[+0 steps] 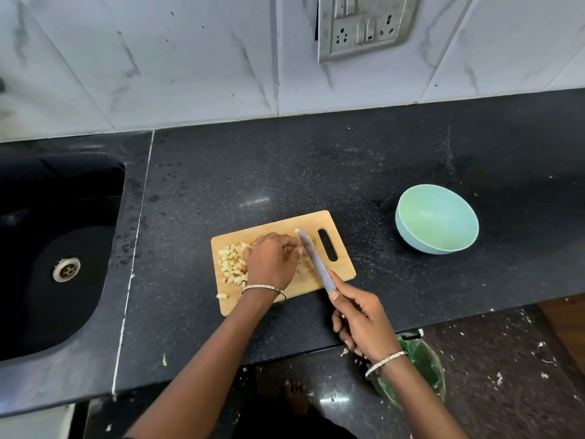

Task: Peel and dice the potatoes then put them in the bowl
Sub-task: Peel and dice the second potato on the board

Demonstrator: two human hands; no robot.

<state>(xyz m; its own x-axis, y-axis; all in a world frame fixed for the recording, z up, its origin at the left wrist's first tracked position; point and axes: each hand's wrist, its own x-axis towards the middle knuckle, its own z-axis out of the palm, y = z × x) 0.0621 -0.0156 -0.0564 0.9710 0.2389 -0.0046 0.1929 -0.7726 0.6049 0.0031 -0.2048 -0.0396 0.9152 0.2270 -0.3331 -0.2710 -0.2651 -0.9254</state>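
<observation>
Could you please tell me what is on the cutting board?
Diced potato lies at its left; the left hand and knife are over its middle. The hand hides most of the piece being cut.

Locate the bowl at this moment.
In the head view the bowl stands on the counter, right of the board and apart from it, beyond the right hand.

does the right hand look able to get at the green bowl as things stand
Probably yes: only bare counter lies between the right hand and the bowl. But that hand grips the knife, so it would likely have to set it down first.
</observation>
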